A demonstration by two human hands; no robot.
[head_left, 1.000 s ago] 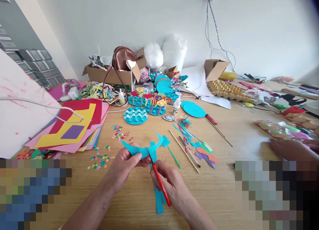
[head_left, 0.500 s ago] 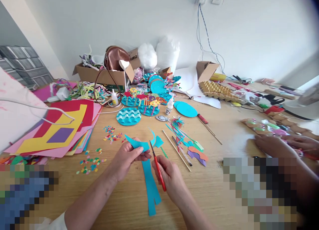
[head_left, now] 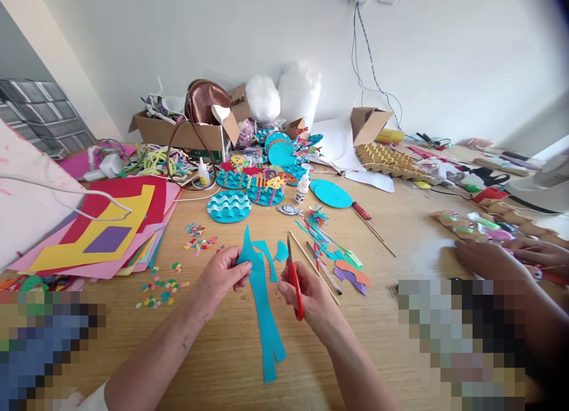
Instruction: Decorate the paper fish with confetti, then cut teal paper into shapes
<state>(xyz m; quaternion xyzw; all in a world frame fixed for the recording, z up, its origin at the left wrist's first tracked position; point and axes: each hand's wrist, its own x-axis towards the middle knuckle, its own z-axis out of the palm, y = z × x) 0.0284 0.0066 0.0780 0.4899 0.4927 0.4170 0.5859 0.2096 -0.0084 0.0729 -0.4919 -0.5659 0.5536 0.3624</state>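
My left hand (head_left: 226, 270) pinches a pointed piece of blue paper (head_left: 248, 240) between thumb and fingers. My right hand (head_left: 306, 295) is closed around red-handled scissors (head_left: 294, 274), their blades pointing away from me, just right of the paper. Below my left hand, a long blue paper strip (head_left: 265, 334) with a slit at its near end lies on the table; its far end meets the held piece in view. A curved blue offcut (head_left: 269, 260) and a small blue scrap (head_left: 281, 251) lie between and beyond my hands.
Coloured sheets (head_left: 128, 215) are stacked at left, near paper dots (head_left: 162, 289). Wooden sticks (head_left: 317, 271) and orange and purple scraps (head_left: 354, 274) lie at right. Glue bottles (head_left: 301, 188) and blue discs (head_left: 333, 194) stand farther back. Another person's hands (head_left: 484, 260) work at far right.
The scissors have moved right, away from the paper. A curved blue strip has come off and dropped to the table. My left hand has turned the held piece so its point faces away.
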